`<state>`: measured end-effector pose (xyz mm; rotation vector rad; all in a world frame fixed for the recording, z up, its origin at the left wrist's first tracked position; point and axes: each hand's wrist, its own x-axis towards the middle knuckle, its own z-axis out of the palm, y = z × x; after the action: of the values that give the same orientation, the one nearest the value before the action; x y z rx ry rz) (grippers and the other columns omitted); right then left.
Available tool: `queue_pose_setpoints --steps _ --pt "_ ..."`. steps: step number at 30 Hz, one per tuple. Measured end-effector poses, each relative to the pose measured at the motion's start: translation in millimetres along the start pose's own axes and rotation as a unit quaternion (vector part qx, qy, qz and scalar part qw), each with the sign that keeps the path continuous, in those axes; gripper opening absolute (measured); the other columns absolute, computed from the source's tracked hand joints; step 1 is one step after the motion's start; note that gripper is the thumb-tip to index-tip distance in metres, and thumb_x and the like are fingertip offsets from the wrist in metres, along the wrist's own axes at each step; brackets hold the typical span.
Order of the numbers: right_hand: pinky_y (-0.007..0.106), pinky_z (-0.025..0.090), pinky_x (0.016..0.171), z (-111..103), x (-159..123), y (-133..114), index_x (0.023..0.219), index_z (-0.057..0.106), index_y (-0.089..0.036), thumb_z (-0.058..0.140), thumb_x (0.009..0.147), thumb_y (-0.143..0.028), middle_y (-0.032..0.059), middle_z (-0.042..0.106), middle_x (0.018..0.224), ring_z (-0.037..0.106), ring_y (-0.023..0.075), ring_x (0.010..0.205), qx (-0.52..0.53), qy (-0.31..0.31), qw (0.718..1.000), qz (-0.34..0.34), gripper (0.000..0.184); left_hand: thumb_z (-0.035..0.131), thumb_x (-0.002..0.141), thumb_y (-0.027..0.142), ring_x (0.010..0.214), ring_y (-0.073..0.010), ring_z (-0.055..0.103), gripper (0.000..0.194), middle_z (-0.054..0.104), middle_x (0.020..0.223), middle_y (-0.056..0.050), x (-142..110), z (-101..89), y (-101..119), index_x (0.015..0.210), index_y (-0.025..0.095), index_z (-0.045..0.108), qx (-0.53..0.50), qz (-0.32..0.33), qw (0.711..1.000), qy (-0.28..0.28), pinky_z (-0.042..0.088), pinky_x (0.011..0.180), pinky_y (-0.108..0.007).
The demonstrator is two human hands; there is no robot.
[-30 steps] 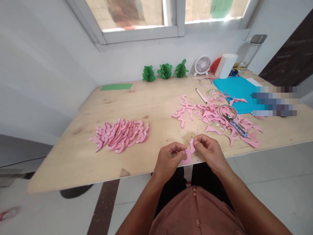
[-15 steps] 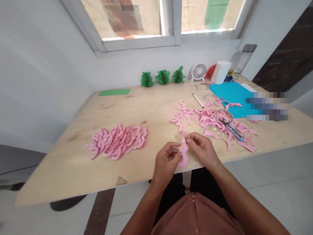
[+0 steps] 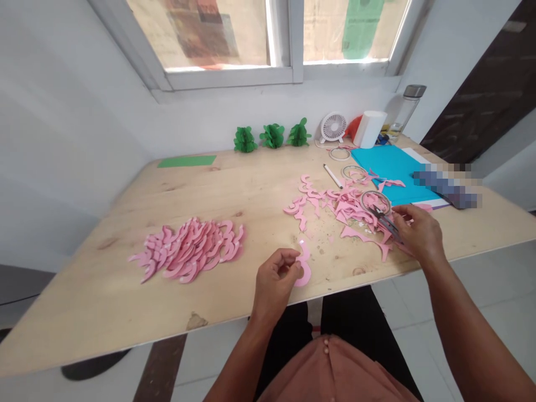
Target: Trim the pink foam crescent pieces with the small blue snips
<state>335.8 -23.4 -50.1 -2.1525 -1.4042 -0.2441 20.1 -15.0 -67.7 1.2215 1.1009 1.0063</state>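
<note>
My left hand [image 3: 276, 282] pinches a curved pink paper piece [image 3: 305, 273] near the table's front edge. The piece is S-like, with a whitish patch at its upper tip. Over the pink scraps [image 3: 349, 204] on the right, my right hand [image 3: 416, 231] has its fingers around the handle of the thread snips [image 3: 387, 222]. Their dark blades point left, over a tape roll [image 3: 376, 202]; my fingers hide much of the handle. To the left of my left hand lies a heap of cut curved pink pieces [image 3: 196, 245], overlapping one another.
Green paper ornaments [image 3: 272, 135], a small white fan [image 3: 334, 127], a white roll-shaped object [image 3: 371, 128] and a glass bottle [image 3: 406, 114] stand along the wall. Blue sheets [image 3: 385, 162] lie back right, near a white pen [image 3: 333, 176]. A green strip [image 3: 187, 161] lies back left.
My right hand has let go of the pink piece and moved right to the thread snips. My left hand still pinches the piece. The whole view has shifted a little.
</note>
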Motion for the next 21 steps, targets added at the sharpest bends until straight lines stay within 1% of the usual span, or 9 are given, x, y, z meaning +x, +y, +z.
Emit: queue_pose_setpoints --steps 1,4,8,13,21 --pt "0.035 0.042 0.066 3 4 4 0.091 0.068 -0.018 0.047 0.081 -0.029 0.0100 0.070 0.087 0.061 0.0242 0.076 -0.035 -0.008 0.999 -0.025 0.026 0.064 0.073 0.023 0.062 -0.0118 0.056 0.014 0.061 0.067 0.001 0 0.1 0 0.085 0.017 0.064 0.000 -0.002 1.000 0.000 0.044 0.061 -0.023" --pt "0.039 0.040 0.072 12 13 12 0.091 0.070 -0.016 0.045 0.082 -0.028 0.0139 0.068 0.091 0.058 0.0284 0.085 -0.081 -0.026 0.995 -0.057 0.029 0.064 0.073 0.023 0.061 -0.0118 0.056 0.013 0.061 0.066 0.002 -1 0.4 1 0.085 0.017 0.063 0.000 -0.011 1.000 -0.002 0.044 0.061 -0.023" --pt "0.040 0.038 0.072 21 18 17 0.092 0.072 -0.018 0.044 0.084 -0.029 0.0144 0.066 0.092 0.054 0.0299 0.088 -0.126 -0.053 0.987 -0.081 0.031 0.064 0.073 0.023 0.061 -0.0114 0.056 0.013 0.060 0.065 0.002 -1 0.7 2 0.085 0.017 0.062 0.001 -0.017 1.000 -0.004 0.044 0.061 -0.023" --pt "0.039 0.036 0.070 29 19 21 0.090 0.072 -0.018 0.047 0.083 -0.031 0.0134 0.065 0.093 0.052 0.0294 0.086 -0.142 -0.047 0.985 -0.081 0.029 0.064 0.074 0.024 0.060 -0.0117 0.055 0.014 0.060 0.065 0.002 -1 0.5 3 0.085 0.017 0.062 0.004 -0.021 1.000 -0.007 0.044 0.060 -0.023" --pt "0.037 0.035 0.068 38 23 23 0.081 0.070 -0.018 0.049 0.081 -0.034 0.0130 0.065 0.083 0.054 0.0283 0.082 -0.130 -0.025 0.989 -0.066 0.027 0.064 0.073 0.024 0.060 -0.0125 0.057 0.013 0.061 0.065 0.002 -1 0.7 3 0.084 0.018 0.063 0.005 -0.021 1.000 -0.003 0.045 0.060 -0.024"
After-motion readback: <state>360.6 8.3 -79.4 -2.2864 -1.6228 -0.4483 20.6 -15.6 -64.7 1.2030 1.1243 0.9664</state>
